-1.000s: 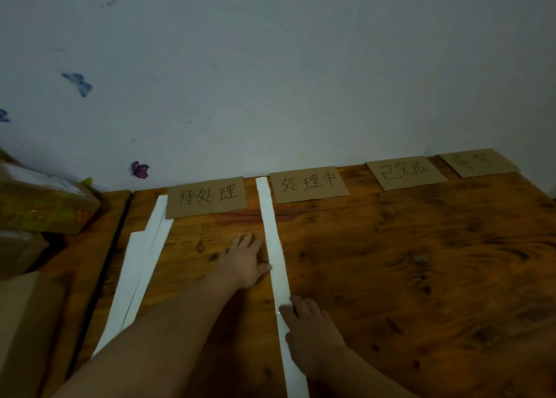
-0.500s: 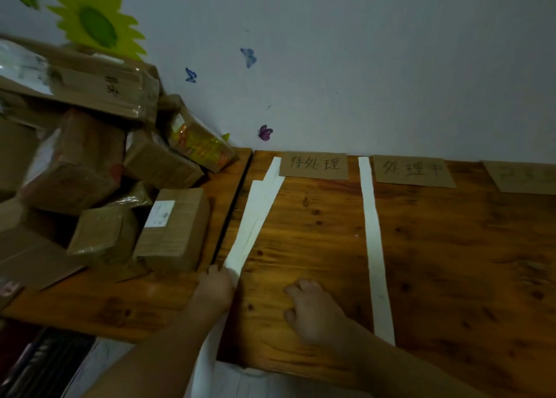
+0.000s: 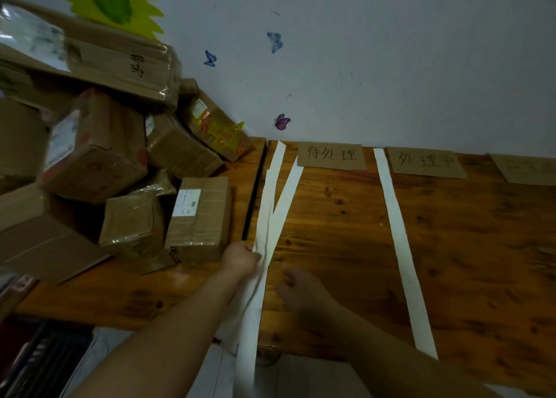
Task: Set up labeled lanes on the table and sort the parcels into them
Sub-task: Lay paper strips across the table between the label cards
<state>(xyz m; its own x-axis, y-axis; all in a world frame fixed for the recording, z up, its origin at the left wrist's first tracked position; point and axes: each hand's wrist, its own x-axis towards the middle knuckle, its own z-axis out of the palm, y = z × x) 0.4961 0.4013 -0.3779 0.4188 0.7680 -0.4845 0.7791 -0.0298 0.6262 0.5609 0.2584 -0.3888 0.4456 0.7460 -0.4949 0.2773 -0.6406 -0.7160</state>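
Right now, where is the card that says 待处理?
In the head view, the 待处理 card lies flat at the table's far edge against the wall, between the loose paper strips on its left and the single laid strip.

Three brown cardboard signs lie along the table's far edge by the wall. The left sign (image 3: 331,156) reads 待处理 in handwritten black characters. The middle sign (image 3: 425,162) reads 处理中. The right sign (image 3: 526,169) is cut off and blurred, unreadable. Handwriting on the top parcel (image 3: 137,66) and the parcels' shipping labels are illegible.
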